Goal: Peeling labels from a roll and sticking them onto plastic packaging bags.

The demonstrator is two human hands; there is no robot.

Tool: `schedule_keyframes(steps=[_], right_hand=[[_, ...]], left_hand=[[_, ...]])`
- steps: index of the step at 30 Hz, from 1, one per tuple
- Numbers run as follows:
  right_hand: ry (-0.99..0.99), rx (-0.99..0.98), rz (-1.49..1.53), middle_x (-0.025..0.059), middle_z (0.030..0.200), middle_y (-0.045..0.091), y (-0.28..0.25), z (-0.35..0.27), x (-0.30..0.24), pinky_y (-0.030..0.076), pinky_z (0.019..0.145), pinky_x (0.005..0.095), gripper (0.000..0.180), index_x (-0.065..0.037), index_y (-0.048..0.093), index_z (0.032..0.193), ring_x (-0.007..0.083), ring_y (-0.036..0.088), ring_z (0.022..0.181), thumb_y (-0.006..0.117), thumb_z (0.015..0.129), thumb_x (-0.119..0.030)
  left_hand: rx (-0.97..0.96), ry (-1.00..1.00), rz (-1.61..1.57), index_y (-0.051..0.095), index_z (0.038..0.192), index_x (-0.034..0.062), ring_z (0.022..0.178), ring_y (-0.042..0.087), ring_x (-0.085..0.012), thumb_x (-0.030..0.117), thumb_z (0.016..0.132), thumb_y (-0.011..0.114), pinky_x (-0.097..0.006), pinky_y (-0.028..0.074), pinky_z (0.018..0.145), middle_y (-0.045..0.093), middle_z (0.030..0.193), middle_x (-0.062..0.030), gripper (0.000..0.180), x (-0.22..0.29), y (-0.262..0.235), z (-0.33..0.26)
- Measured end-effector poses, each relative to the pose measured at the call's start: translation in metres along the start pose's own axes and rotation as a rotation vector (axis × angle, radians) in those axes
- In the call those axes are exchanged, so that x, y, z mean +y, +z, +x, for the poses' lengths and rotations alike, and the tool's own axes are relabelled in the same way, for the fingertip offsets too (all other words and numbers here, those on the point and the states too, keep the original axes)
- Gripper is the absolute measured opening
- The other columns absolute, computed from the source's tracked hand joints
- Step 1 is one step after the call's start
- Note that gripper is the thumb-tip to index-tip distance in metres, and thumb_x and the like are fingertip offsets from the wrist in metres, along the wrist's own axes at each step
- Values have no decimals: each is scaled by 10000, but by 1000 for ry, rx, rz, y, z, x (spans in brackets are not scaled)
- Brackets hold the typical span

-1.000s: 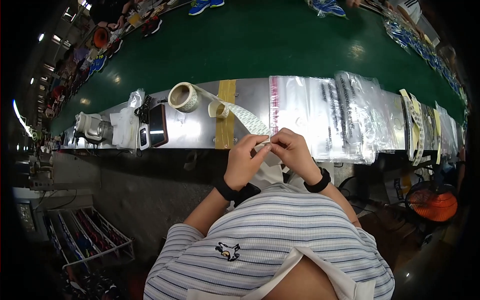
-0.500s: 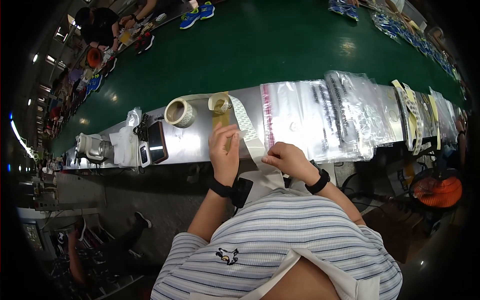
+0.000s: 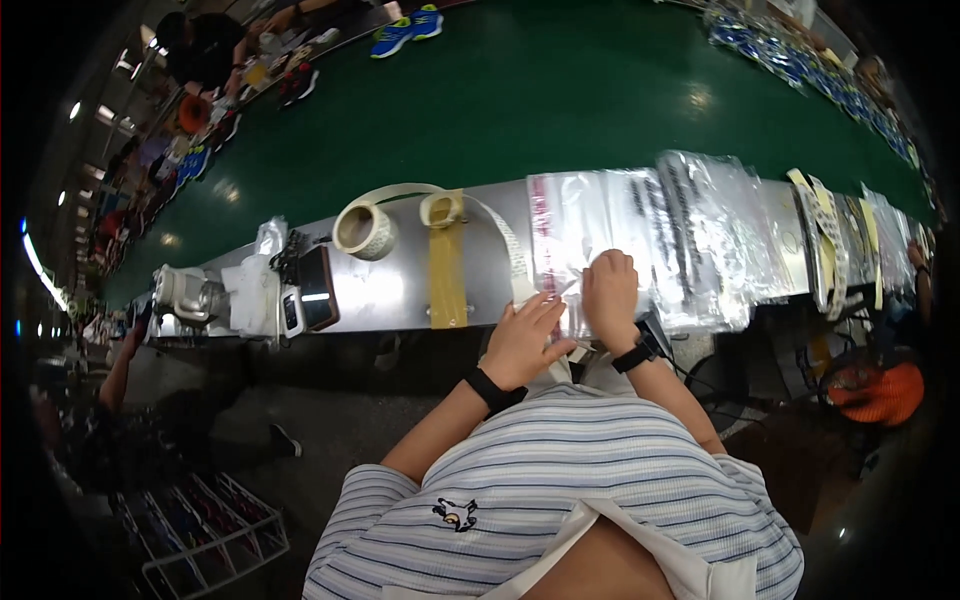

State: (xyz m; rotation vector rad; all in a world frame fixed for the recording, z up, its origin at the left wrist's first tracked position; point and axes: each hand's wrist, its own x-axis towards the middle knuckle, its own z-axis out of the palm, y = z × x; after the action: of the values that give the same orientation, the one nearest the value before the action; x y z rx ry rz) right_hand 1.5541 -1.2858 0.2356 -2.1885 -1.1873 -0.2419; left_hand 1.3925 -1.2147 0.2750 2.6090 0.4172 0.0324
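Observation:
My left hand (image 3: 524,342) lies with its fingers stretched forward over the near left corner of the clear plastic bags (image 3: 590,215). Its fingertips are beside the lower end of a white strip of labels (image 3: 512,250). On the same bags, my right hand (image 3: 610,297) rests with its fingers bent and held close together. A small whitish piece shows between the two hands, but its outline is unclear against the shiny plastic. The underside of the right fingers is hidden. From a roll of labels (image 3: 363,232), the strip arcs over the tan tape (image 3: 447,275) toward the left hand.
Left on the metal ledge are a phone (image 3: 316,287), a small white device (image 3: 291,312) and a white machine (image 3: 185,295). More plastic bags (image 3: 725,240) and label strips (image 3: 825,225) lie right. Beyond runs a green belt (image 3: 500,100) with blue shoes (image 3: 405,32). An orange fan (image 3: 875,392) stands right.
Both hands have moved onto the bags, the left one going right and the right one going farther up. The left fingers have left the tape and label strip, uncovering the tan tape.

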Motion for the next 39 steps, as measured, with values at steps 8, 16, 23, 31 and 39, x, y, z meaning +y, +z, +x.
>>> schedule_keyframes(steps=[8,16,23,31,39], right_hand=[[20,86,343,164,807,493,-23,-7,23,388,714,408,79,26,483,790,335,482,785,543,820,-14],[203,-87,515,83,748,551,-8,-20,40,433,621,301,120,22,508,863,173,508,648,504,913,-87],[535,-42,782,21,803,524,-29,-10,65,381,613,221,167,-10,495,871,97,454,678,484,946,-158],[184,-293,852,76,965,518,-59,-1,34,405,775,256,119,5,478,961,142,481,824,429,958,-104],[-101,-261,280,192,1162,536,-70,-21,20,406,906,376,517,11,461,1229,345,518,1059,626,739,-12]], left_hand=[[59,-9,-110,523,1168,40,1144,483,-282,489,861,511,-544,296,973,555,1159,-136,544,7,5,-2],[209,-105,-978,596,947,4,866,598,-186,271,915,515,-343,454,756,627,881,-100,280,37,-31,63],[-24,-410,-2101,489,1104,44,861,622,-172,245,950,413,-283,503,686,611,909,-81,264,-16,41,104],[-141,-344,-1519,512,1043,-6,607,598,-212,122,877,420,-323,467,462,564,780,-110,229,-8,67,153],[-292,-427,-1951,77,1426,25,1145,498,-332,471,918,455,-468,430,931,215,1422,-256,774,25,-8,100]])
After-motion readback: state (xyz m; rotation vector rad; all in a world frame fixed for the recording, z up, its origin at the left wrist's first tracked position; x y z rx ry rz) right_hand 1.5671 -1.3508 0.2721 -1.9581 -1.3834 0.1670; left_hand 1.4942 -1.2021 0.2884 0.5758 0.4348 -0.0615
